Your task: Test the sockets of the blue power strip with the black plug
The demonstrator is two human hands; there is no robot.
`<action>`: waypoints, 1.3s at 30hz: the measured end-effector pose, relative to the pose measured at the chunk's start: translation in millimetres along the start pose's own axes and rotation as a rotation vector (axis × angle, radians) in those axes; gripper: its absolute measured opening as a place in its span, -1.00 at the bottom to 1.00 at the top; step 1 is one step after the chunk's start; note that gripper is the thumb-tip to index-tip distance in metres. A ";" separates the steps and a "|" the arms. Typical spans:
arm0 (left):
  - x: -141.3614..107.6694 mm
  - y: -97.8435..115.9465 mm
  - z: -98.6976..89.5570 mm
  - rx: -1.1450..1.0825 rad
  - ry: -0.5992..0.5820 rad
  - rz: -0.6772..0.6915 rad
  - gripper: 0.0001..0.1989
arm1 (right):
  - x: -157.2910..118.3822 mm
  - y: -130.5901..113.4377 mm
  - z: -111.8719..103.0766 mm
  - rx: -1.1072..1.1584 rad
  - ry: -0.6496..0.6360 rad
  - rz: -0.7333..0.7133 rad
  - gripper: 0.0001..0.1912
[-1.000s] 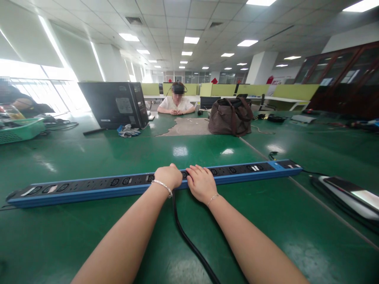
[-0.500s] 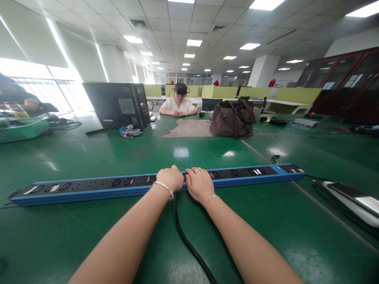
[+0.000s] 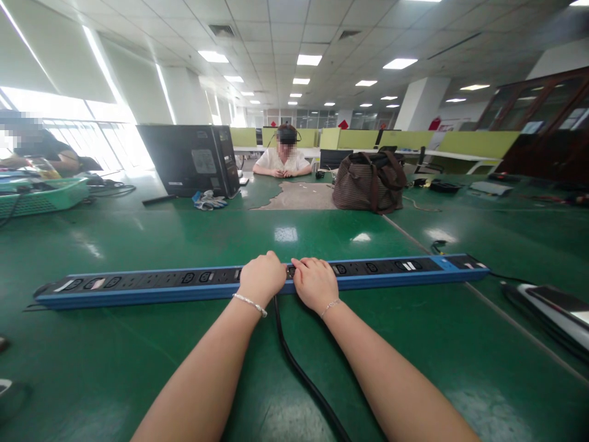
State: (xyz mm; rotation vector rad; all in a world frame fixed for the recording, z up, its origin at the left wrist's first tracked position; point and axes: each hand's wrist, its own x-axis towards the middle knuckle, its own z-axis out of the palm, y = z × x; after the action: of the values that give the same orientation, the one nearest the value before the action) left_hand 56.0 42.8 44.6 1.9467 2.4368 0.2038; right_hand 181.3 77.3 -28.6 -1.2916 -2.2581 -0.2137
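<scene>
A long blue power strip (image 3: 151, 298) with black sockets lies across the green table in front of me. My left hand (image 3: 262, 278) is closed like a fist over the middle of the strip. From beneath it comes a thick black power cord (image 3: 294, 362), running down toward me; the cord's end is hidden by the fingers. My right hand (image 3: 315, 283) is just to the right, fingers curled over the strip's top and against its edge. A narrow gap showing a socket separates the two hands.
Farther back on the green table (image 3: 184, 344) stand a black computer case (image 3: 184, 161), gloves (image 3: 209, 200) and a brown bag (image 3: 368, 184). A green basket (image 3: 46, 195) is at the left, a black-and-white device (image 3: 552, 310) at the right. Across sits a person (image 3: 284, 159); another (image 3: 41, 147) is far left.
The view has shifted a little, so the strip and hands appear farther right. Both hands stay at the strip's middle, with the gap between them slightly wider.
</scene>
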 end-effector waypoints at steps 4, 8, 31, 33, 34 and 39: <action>-1.5 -1.5 -42.0 -0.057 0.047 -0.045 -0.55 | 0.3 -0.7 -0.3 -0.018 -0.013 0.008 -0.61; -3.0 -29.9 -67.2 -0.096 0.083 -0.005 -0.58 | 0.3 -0.3 0.1 -0.014 -0.007 0.011 -0.60; 1.6 -126.7 -18.7 -0.081 -0.035 -0.216 -0.70 | 0.2 2.9 5.1 -0.045 0.049 -0.004 -0.60; 2.4 -128.4 -16.8 -0.075 -0.038 -0.210 -0.70 | 0.1 2.9 5.7 -0.049 0.058 -0.005 -0.60; 2.7 -128.8 -15.9 -0.074 -0.038 -0.207 -0.70 | 0.0 2.9 6.1 -0.051 0.062 -0.005 -0.60; 3.8 -127.7 -12.9 -0.063 -0.056 -0.199 -0.69 | 0.2 3.1 6.6 -0.050 0.061 -0.004 -0.61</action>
State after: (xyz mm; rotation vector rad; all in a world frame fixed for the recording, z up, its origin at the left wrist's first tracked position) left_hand -69.9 17.8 43.3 1.6483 2.5326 0.2156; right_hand 181.4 81.7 -34.4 -1.2882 -2.2167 -0.3084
